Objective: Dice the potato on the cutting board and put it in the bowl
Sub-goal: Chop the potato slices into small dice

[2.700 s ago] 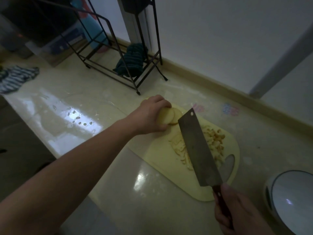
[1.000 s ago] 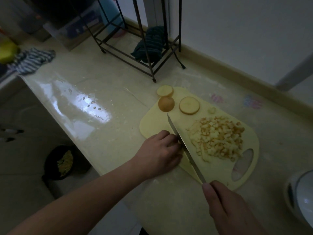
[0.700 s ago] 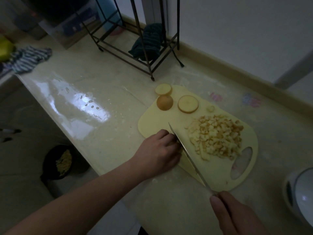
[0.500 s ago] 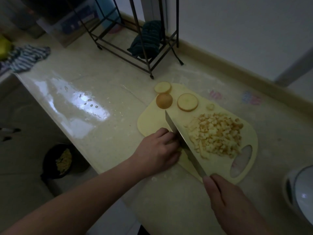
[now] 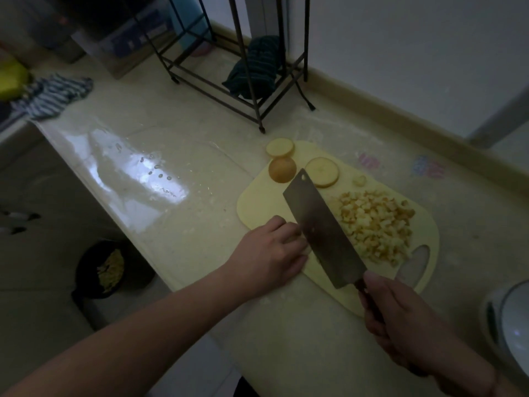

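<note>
Left hand [image 5: 269, 255]: my fingers curl on something at the cutting board [image 5: 257, 202] edge, hidden by the cleaver.
Right hand [image 5: 400, 319]: my fingers grip the cleaver [image 5: 320, 230].
Dice [image 5: 375, 227]: piled on board.

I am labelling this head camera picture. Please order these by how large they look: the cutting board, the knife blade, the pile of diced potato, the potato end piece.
1. cutting board
2. knife blade and pile of diced potato: too alike to rank
3. potato end piece
</note>
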Demonstrator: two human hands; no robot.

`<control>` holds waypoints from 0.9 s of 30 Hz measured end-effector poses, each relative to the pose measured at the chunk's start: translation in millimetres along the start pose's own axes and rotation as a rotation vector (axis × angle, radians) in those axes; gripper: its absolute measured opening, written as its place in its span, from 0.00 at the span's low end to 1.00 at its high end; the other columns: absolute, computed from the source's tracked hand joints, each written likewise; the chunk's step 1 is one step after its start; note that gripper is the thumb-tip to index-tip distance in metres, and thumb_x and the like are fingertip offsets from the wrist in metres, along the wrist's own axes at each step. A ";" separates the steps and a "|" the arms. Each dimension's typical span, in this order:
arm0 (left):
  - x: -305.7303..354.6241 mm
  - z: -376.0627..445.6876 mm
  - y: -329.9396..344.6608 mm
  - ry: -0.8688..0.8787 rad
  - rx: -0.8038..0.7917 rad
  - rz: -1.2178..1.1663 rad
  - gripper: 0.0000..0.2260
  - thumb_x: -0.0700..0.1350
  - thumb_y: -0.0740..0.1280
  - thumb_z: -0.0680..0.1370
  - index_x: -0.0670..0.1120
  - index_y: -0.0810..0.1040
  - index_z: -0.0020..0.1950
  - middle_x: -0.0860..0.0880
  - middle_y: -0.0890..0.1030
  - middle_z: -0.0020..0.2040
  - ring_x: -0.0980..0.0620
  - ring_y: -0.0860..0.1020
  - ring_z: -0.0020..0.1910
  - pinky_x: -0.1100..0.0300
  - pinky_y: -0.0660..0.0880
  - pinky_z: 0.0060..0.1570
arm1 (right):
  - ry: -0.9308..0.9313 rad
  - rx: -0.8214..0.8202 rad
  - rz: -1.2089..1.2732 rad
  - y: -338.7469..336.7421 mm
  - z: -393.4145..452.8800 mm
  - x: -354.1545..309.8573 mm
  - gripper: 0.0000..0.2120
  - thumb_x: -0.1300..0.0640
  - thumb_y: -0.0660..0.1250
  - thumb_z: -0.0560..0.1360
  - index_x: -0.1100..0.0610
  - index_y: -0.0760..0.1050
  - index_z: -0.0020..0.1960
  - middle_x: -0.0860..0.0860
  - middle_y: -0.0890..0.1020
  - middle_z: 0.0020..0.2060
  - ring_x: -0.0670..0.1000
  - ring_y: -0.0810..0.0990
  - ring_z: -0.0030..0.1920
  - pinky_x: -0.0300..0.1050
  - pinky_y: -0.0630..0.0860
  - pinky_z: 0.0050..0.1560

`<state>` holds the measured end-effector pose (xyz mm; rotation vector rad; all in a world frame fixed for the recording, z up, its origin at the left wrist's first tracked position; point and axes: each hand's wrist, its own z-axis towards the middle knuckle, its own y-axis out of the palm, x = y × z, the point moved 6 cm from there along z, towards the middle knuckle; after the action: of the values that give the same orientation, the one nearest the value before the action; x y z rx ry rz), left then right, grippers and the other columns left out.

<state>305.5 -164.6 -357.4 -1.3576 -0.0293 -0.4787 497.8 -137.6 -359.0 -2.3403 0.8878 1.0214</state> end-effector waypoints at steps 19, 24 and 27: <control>-3.8 -9.9 0.6 0.040 0.020 -0.018 0.06 0.44 0.68 0.77 0.42 0.82 0.49 0.44 0.79 0.48 0.42 0.74 0.41 0.49 0.75 0.39 | -0.232 0.154 -0.420 15.4 -28.4 -5.1 0.17 0.41 0.57 0.76 0.52 0.67 0.35 0.34 0.77 0.30 0.34 0.75 0.32 0.31 0.69 0.39; -4.3 -10.4 3.0 0.041 0.006 -0.025 0.07 0.45 0.67 0.78 0.43 0.82 0.48 0.44 0.80 0.47 0.43 0.74 0.40 0.50 0.75 0.41 | -0.182 0.179 -0.436 12.0 -39.0 2.4 0.40 0.16 0.34 0.55 0.41 0.65 0.46 0.27 0.76 0.31 0.33 0.76 0.41 0.26 0.69 0.42; -7.7 -11.0 4.0 0.024 -0.018 -0.059 0.09 0.46 0.66 0.80 0.43 0.83 0.50 0.43 0.81 0.51 0.42 0.76 0.44 0.49 0.76 0.43 | -0.144 0.227 -0.458 5.2 -41.4 9.7 0.39 0.19 0.36 0.60 0.48 0.69 0.41 0.38 0.79 0.30 0.40 0.76 0.52 0.32 0.69 0.43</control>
<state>297.1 -172.1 -365.9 -1.3716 -0.0456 -0.5459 519.2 -169.9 -340.9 -2.1074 0.3620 0.8327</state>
